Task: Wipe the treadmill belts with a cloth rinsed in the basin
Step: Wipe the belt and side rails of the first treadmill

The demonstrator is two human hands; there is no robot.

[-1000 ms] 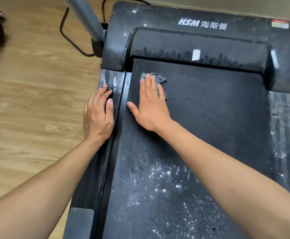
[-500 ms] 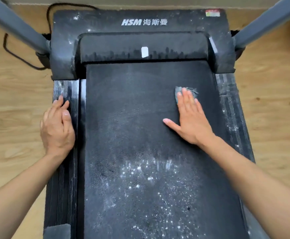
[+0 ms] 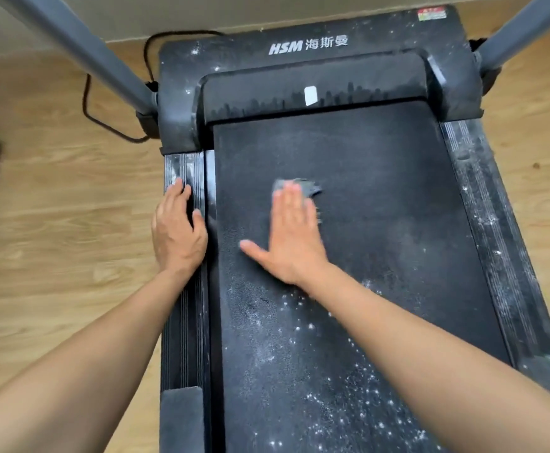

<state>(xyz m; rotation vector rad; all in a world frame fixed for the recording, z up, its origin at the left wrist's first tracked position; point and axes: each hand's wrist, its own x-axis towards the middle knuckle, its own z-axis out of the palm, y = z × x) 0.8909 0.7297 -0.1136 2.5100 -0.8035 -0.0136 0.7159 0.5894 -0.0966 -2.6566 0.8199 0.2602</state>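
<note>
The black treadmill belt (image 3: 381, 197) fills the middle of the head view, with white specks of dust over its near half. My right hand (image 3: 294, 237) lies flat on the belt's left-centre, fingers straight, pressing a small grey cloth (image 3: 311, 187) whose edge shows past my fingertips. My left hand (image 3: 177, 230) rests palm-down on the ribbed left side rail (image 3: 182, 338), fingers loosely bent, holding nothing. No basin is in view.
The dusty motor cover (image 3: 309, 44) closes the belt's far end. Grey uprights rise at the left (image 3: 80, 50) and right (image 3: 525, 27). A black cable (image 3: 103, 122) lies on the wooden floor to the left. The right side rail (image 3: 495, 240) is dusty.
My right hand slid the cloth from the belt's left edge to its right side and is now back at left-centre. My left hand stayed on the left rail.
</note>
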